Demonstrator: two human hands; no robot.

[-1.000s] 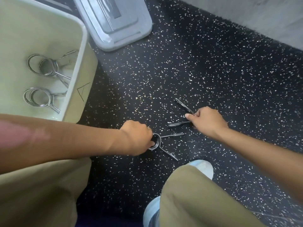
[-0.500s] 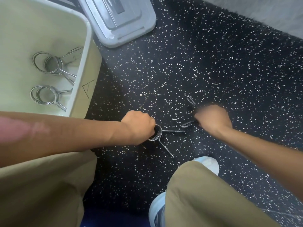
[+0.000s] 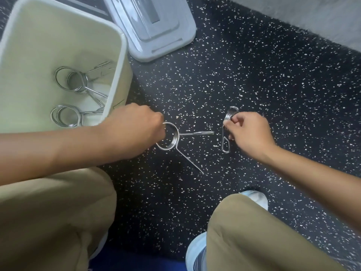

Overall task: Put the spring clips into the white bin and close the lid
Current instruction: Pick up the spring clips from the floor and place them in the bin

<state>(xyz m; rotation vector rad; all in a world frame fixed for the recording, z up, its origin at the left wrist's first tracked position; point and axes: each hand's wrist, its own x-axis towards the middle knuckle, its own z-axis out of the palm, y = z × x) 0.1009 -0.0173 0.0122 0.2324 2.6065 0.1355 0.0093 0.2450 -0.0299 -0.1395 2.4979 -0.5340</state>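
Observation:
My left hand (image 3: 134, 128) grips the coil of a steel spring clip (image 3: 172, 137), lifted just off the speckled floor, its two handles pointing right and down-right. My right hand (image 3: 248, 132) is closed on a second spring clip (image 3: 227, 133), held edge-on with one handle loop hanging below the fingers. The white bin (image 3: 119, 61) stands open at the upper left, right beside my left hand. Two more spring clips (image 3: 74, 81) (image 3: 66, 116) lie on its bottom. The grey lid (image 3: 166, 34) rests flat on the floor behind the bin's right side.
Black rubber floor (image 3: 254, 75) with white flecks spreads to the right. A grey wall base (image 3: 312, 16) runs across the top right. My knees in khaki trousers (image 3: 48, 212) and a pale shoe (image 3: 254, 198) fill the bottom.
Both hands have lifted their clips off the floor. The right hand turned its clip upright and moved slightly up; the left clip rose toward the bin.

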